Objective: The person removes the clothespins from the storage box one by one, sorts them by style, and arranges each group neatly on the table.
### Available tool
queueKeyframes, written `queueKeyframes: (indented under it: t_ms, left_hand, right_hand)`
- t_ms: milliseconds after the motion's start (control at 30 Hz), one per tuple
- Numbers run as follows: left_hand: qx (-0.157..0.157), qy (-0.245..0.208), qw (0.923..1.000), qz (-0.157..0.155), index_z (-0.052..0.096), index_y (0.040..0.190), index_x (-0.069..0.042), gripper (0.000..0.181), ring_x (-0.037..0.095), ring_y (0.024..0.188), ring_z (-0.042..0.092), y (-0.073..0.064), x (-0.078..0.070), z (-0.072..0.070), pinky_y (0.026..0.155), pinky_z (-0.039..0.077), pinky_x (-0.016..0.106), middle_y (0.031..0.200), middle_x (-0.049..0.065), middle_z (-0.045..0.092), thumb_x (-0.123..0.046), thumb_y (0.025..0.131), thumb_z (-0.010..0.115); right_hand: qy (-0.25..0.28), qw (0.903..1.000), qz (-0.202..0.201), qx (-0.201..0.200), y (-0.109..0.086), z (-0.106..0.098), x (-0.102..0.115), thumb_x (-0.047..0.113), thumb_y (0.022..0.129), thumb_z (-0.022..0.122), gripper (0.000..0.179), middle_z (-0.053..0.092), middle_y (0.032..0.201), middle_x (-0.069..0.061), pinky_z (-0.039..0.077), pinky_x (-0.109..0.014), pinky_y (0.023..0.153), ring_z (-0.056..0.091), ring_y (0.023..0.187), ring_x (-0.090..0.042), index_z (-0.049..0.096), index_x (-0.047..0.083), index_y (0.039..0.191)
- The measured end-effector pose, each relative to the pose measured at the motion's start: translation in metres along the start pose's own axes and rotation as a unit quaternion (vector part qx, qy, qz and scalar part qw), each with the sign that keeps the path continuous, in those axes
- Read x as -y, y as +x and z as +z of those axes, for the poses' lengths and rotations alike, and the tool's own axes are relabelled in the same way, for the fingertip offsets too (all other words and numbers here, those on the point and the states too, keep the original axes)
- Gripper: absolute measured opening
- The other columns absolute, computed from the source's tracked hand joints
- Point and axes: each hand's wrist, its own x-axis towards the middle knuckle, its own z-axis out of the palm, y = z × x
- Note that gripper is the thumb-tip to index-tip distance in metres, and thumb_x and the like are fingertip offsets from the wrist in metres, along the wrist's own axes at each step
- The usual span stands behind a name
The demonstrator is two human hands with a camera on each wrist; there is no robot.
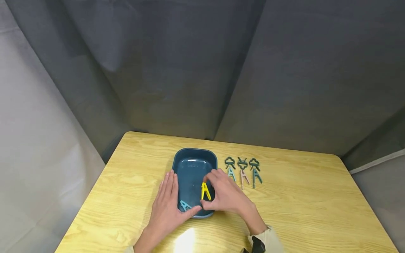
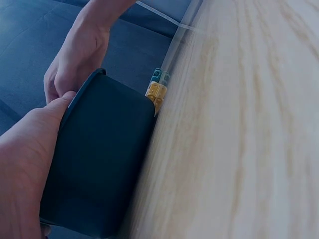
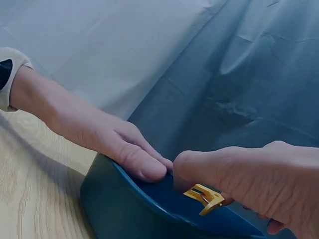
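Note:
A dark blue plastic basin (image 1: 190,179) sits on the table. My left hand (image 1: 166,207) rests along its left side with fingers straight and the thumb reaching over the front rim. In the left wrist view that thumb (image 2: 45,119) lies against the rim. Over the basin's right half, my right hand (image 1: 226,191) pinches a yellow clothespin (image 1: 205,191) between thumb and forefinger. The same yellow clothespin (image 3: 204,198) shows below the fingers in the right wrist view. A light blue clothespin (image 1: 184,205) lies in the basin's front left corner, partly behind the left thumb.
Right of the basin, three dark green cloud-shaped clips (image 1: 242,164) stand in a row on the wooden table (image 1: 300,196). Below them lie a light blue clothespin (image 1: 232,174), a pink clothespin (image 1: 243,177) and a dark green clothespin (image 1: 256,177). A grey curtain (image 1: 190,70) hangs behind.

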Motion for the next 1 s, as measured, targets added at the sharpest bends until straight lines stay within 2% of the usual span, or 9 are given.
queueKeyframes:
  t_ms: [233, 567, 600, 700, 800, 867, 933, 1000]
  left_hand:
    - [0.006, -0.005, 1.0000, -0.004, 0.021, 0.165, 0.002, 0.133, 0.031, 0.162, 0.012, 0.000, 0.000, 0.000, 0.128, 0.023, 0.050, 0.174, 0.016, 0.014, -0.093, 0.078, 0.055]
    - [-0.008, -0.005, 1.0000, 0.001, 0.025, 0.163, 0.003, 0.131, 0.032, 0.161, 0.014, 0.000, 0.001, 0.000, 0.128, 0.023, 0.049, 0.174, 0.018, 0.016, -0.091, 0.078, 0.058]
    - [-0.009, -0.005, 0.9999, 0.001, 0.025, 0.163, 0.003, 0.131, 0.032, 0.161, 0.014, 0.000, 0.001, 0.000, 0.128, 0.023, 0.049, 0.174, 0.018, 0.016, -0.091, 0.078, 0.058]
    - [-0.010, -0.005, 0.9999, 0.001, 0.025, 0.163, 0.003, 0.131, 0.032, 0.161, 0.014, 0.001, 0.001, 0.000, 0.128, 0.023, 0.049, 0.174, 0.017, 0.016, -0.091, 0.079, 0.058]
    - [-0.010, -0.006, 0.9999, 0.001, 0.024, 0.163, 0.003, 0.131, 0.032, 0.161, 0.013, 0.000, 0.000, 0.000, 0.128, 0.023, 0.049, 0.174, 0.017, 0.016, -0.090, 0.079, 0.058]
    - [-0.010, -0.004, 0.9999, 0.001, 0.025, 0.163, 0.003, 0.130, 0.033, 0.161, 0.014, 0.000, 0.000, 0.000, 0.128, 0.024, 0.050, 0.174, 0.017, 0.016, -0.090, 0.079, 0.058]
    - [-0.009, -0.005, 0.9999, 0.001, 0.025, 0.163, 0.003, 0.130, 0.033, 0.161, 0.014, 0.000, -0.001, 0.000, 0.128, 0.023, 0.049, 0.174, 0.017, 0.015, -0.090, 0.079, 0.058]
    - [-0.008, -0.004, 1.0000, 0.002, 0.025, 0.163, 0.003, 0.130, 0.033, 0.161, 0.015, 0.000, -0.001, 0.000, 0.128, 0.023, 0.049, 0.174, 0.017, 0.015, -0.090, 0.080, 0.057]
  right_hand:
    - [-0.002, 0.9995, 0.032, 0.000, -0.019, -0.009, -0.010, 0.049, 0.071, 0.087, 0.059, 0.065, 0.103, 0.002, 0.051, -0.036, 0.080, 0.050, 0.089, -0.013, 0.067, 0.013, 0.114]
    - [-0.003, 0.9988, 0.049, -0.008, -0.033, -0.018, -0.027, 0.042, 0.068, 0.086, 0.055, 0.060, 0.092, 0.006, 0.049, -0.037, 0.080, 0.050, 0.087, -0.012, 0.066, 0.015, 0.112]
    - [-0.002, 0.9987, 0.050, -0.008, -0.035, -0.019, -0.029, 0.041, 0.068, 0.086, 0.055, 0.060, 0.091, 0.005, 0.050, -0.038, 0.082, 0.050, 0.087, -0.012, 0.066, 0.015, 0.112]
    - [0.001, 0.9982, 0.059, -0.006, -0.039, -0.021, -0.035, 0.040, 0.068, 0.086, 0.055, 0.061, 0.090, 0.003, 0.051, -0.046, 0.103, 0.049, 0.085, -0.012, 0.065, 0.014, 0.112]
    - [-0.005, 0.9976, 0.068, -0.004, -0.043, -0.022, -0.042, 0.039, 0.068, 0.087, 0.055, 0.061, 0.091, 0.003, 0.053, -0.043, 0.100, 0.048, 0.084, -0.011, 0.065, 0.015, 0.112]
    - [-0.012, 0.9975, 0.070, -0.006, -0.046, -0.023, -0.048, 0.038, 0.067, 0.087, 0.054, 0.060, 0.090, 0.003, 0.054, -0.036, 0.086, 0.048, 0.084, -0.011, 0.065, 0.015, 0.111]
    - [-0.020, 0.9970, 0.075, -0.007, -0.050, -0.024, -0.053, 0.038, 0.067, 0.087, 0.054, 0.060, 0.089, 0.003, 0.047, -0.032, 0.072, 0.047, 0.085, -0.011, 0.065, 0.015, 0.111]
    - [-0.023, 0.9963, 0.083, -0.009, -0.054, -0.025, -0.059, 0.038, 0.067, 0.087, 0.054, 0.059, 0.089, 0.003, 0.046, -0.031, 0.072, 0.047, 0.085, -0.012, 0.065, 0.014, 0.110]
